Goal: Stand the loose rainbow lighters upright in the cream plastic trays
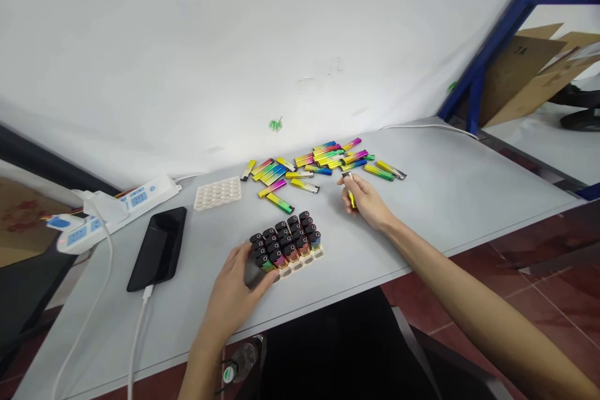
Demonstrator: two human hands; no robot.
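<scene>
Many glossy iridescent lighters (328,159)

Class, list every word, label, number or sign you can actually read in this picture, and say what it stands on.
Cardboard box: dark marks, too blurred to read.
Power strip: blue panels, no legible text.
Phone: dark screen, no text.
Lighters in the tray and in the loose pile: no readable print.
Nothing can be read with certainty.
</scene>
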